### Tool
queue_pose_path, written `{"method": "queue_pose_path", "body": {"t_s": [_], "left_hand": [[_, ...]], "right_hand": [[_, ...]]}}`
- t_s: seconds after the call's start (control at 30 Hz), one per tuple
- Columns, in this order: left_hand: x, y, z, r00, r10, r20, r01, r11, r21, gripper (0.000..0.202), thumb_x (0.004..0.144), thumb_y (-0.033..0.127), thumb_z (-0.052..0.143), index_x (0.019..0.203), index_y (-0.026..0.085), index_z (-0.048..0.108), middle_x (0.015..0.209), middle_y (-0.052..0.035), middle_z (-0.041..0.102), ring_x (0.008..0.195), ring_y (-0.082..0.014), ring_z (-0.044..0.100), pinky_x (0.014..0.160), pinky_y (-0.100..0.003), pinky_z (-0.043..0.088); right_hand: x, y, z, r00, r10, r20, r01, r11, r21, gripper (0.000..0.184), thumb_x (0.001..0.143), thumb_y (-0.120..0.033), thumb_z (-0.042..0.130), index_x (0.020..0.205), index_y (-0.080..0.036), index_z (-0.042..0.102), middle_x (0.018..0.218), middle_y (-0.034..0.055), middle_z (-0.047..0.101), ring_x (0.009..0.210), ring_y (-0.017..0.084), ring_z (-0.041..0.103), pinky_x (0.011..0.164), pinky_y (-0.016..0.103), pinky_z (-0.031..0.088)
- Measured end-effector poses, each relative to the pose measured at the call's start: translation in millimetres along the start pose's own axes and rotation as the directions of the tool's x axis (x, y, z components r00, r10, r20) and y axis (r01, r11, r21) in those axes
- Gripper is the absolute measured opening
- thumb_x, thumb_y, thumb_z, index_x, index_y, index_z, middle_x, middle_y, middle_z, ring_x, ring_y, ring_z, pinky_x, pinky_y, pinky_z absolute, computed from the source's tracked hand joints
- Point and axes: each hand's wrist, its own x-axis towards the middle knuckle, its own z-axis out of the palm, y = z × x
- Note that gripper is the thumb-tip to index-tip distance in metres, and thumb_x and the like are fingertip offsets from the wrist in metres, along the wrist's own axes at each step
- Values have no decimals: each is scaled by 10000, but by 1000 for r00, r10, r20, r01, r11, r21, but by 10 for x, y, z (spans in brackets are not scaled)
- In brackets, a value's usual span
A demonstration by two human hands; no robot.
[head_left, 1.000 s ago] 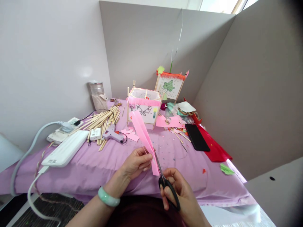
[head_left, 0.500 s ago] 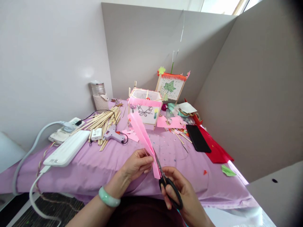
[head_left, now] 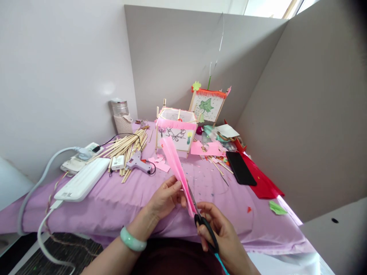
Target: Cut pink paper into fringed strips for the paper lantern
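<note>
My left hand (head_left: 169,193) pinches a long folded strip of pink paper (head_left: 175,162) that slants up and away to the left. In my right hand (head_left: 216,225) is a pair of black-handled scissors (head_left: 205,225), fingers through the loops. The blades lie along the right edge of the pink paper, near its lower end; whether they are cutting I cannot tell. Just beyond the paper stands a lantern (head_left: 176,133) of sticks and white drawn-on panels with a pink fringe.
Behind is a second lantern (head_left: 208,105) with an orange fringe. To the left lie wooden sticks (head_left: 126,149), a glue gun (head_left: 137,162), a white power bank (head_left: 83,179) and a covered bottle (head_left: 122,116). A black phone (head_left: 241,168) and red paper (head_left: 266,183) lie right.
The pink strip's far end has shifted slightly right. My left fingers have moved a little up along it. The scissor handles have come closer together.
</note>
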Motion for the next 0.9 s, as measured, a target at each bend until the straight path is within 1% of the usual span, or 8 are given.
{"method": "queue_pose_path", "body": {"t_s": [0.13, 0.23, 0.33, 0.53, 0.67, 0.77, 0.83, 0.9], "left_hand": [[14, -33, -12, 999, 43, -25, -42, 999, 22, 241, 801, 354, 674, 855, 147, 563, 536, 35, 571, 340, -55, 438, 388, -177, 359], [11, -39, -18, 999, 38, -36, -37, 999, 32, 247, 813, 358, 663, 841, 133, 567, 429, 67, 482, 327, -49, 390, 388, -166, 328], [6, -35, -23, 999, 32, -19, -32, 999, 19, 251, 808, 356, 669, 819, 126, 570, 414, 71, 466, 326, -46, 373, 384, -165, 315], [0, -28, -39, 999, 43, -8, -43, 999, 18, 283, 779, 384, 696, 774, 130, 573, 381, 79, 427, 315, -46, 334, 375, -172, 280], [-5, -18, -32, 1000, 27, -3, -27, 998, 55, 322, 749, 409, 717, 709, 128, 565, 361, 73, 413, 323, -46, 329, 394, -179, 277], [-7, -26, -26, 1000, 22, -13, -21, 996, 86, 360, 710, 438, 743, 702, 123, 570, 359, 65, 431, 318, -43, 324, 391, -183, 255], [-6, -36, -26, 999, 25, -21, -23, 995, 100, 378, 694, 454, 752, 703, 121, 573, 356, 63, 434, 311, -44, 321, 387, -186, 246], [-7, -40, -25, 1000, 21, -17, -19, 993, 112, 381, 699, 460, 746, 698, 119, 577, 350, 62, 429, 310, -47, 331, 388, -187, 249]], "right_hand": [[11, 26, 11, 1000, -4, 19, 4, 1000, -4, 462, 723, -447, 730, 1064, -218, 518, 665, -84, 453, 423, 31, 442, 418, 164, 343], [12, 47, 19, 1000, -2, 25, 2, 1000, -1, 483, 724, -447, 732, 1082, -220, 501, 671, -81, 475, 418, 32, 463, 424, 163, 339], [7, 44, 22, 999, 4, 40, -4, 1000, 4, 516, 720, -457, 740, 1101, -222, 484, 675, -77, 500, 410, 34, 474, 420, 160, 320], [-14, -45, 18, 988, -5, 151, -6, 997, 73, 658, 698, -619, 703, 1141, -195, 465, 690, -47, 560, 420, 30, 464, 439, 166, 288], [-64, -137, -62, 968, 37, 247, -63, 993, 98, 609, 760, -580, 673, 1169, -188, 448, 702, -37, 570, 452, 27, 460, 451, 163, 267], [-98, -232, -153, 947, 98, 307, -121, 991, 56, 622, 756, -551, 694, 1193, -192, 436, 731, -29, 574, 468, 36, 472, 424, 159, 238], [-106, -283, -198, 937, 129, 326, -142, 990, 17, 650, 738, -539, 715, 1209, -191, 435, 763, -18, 585, 494, 43, 487, 430, 160, 261], [-100, -299, -217, 939, 136, 315, -144, 990, 1, 667, 720, -527, 737, 1216, -197, 436, 793, -10, 592, 530, 52, 503, 449, 161, 293]]}}
